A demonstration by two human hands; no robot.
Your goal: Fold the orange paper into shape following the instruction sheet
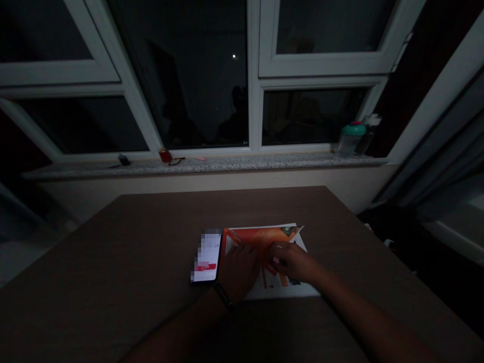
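A printed sheet or booklet (pixel 280 290), orange-red across its top and white with small pictures below, lies on the table (pixel 170 217). My left hand (pixel 240 269) rests palm down over its left part, fingers laid forward; a dark band circles the wrist. Over the middle of the print, my right hand (pixel 291 259) has its fingers curled in a pinch. What they grip is too dark and small to name; something red shows just below the fingertips. Close to my left hand's outer side lies a phone (pixel 206 257) with its screen lit.
Beyond the table runs a speckled stone windowsill (pixel 234 164). On it are a small red object (pixel 165 155), a small dark object (pixel 123 160) and a bottle with a teal lid (pixel 351 137), beside a clear bottle (pixel 369 133). A curtain (pixel 434 136) hangs at the right.
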